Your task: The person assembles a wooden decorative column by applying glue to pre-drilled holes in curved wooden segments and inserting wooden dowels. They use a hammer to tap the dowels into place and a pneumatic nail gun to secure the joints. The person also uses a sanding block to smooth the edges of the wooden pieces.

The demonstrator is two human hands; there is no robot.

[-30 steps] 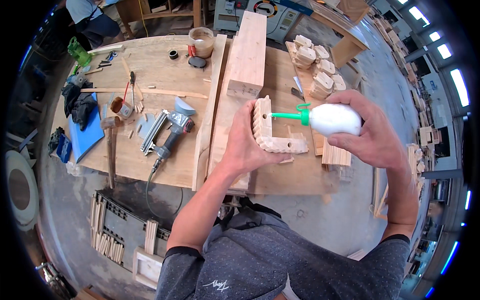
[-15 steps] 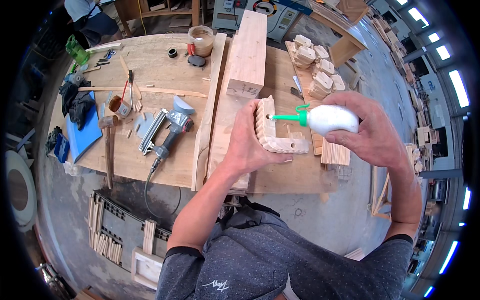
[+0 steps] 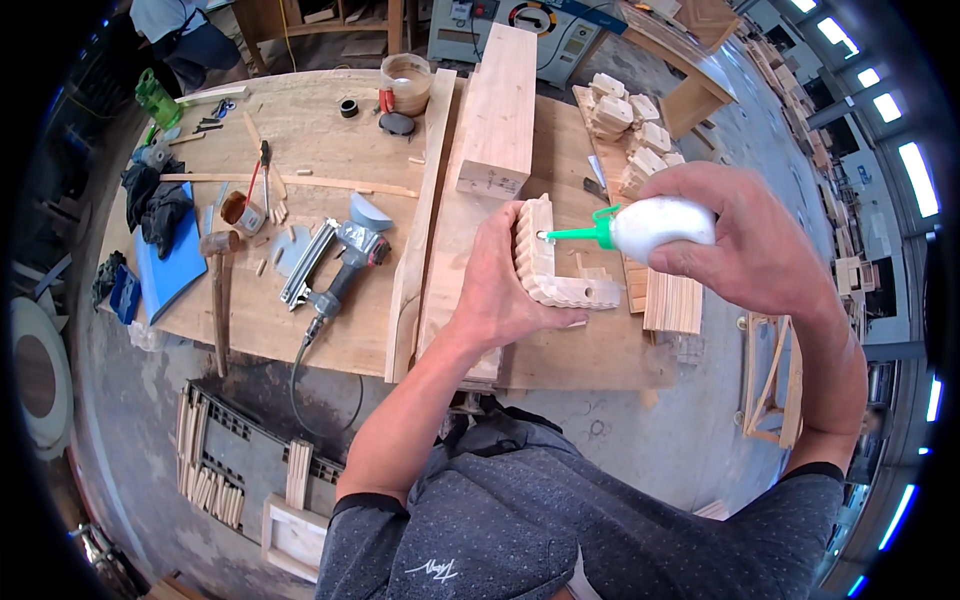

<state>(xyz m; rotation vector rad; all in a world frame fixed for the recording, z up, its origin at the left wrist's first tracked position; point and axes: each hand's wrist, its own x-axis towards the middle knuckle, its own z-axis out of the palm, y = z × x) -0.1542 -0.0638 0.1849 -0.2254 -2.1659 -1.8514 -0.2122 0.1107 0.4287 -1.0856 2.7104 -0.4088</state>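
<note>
The left hand (image 3: 505,285) is wrapped around the outer corner of an L-shaped wooden piece (image 3: 550,265) with ridged sides, fingers curled over its upright arm and thumb under the lower arm, holding it just above the workbench (image 3: 330,130) near the bench's front edge. The right hand (image 3: 745,245) grips a white glue bottle (image 3: 662,222), fingers closed tight round its body, with the green nozzle (image 3: 580,233) pointing left and its tip touching the inner face of the upright arm. Under both hands lie wide pale boards (image 3: 450,280) that run to the near edge of the bench; a thick wooden block (image 3: 500,105) rests on them farther back, well apart from the hands. Just right of the L-shaped piece sits a small slatted panel (image 3: 672,300) close to the bench's right front corner, and behind it a stack of similar ridged wooden parts (image 3: 630,125) lines the right edge. To the left, across a long narrow plank standing on edge (image 3: 420,210), a nail gun (image 3: 335,270) lies with its hose hanging over the front edge, near a mallet (image 3: 218,290) and a blue pad (image 3: 175,265). The open bench surface lies mostly left of the plank; below the front edge a dark crate (image 3: 240,455) of wooden strips sits on the floor.
</note>
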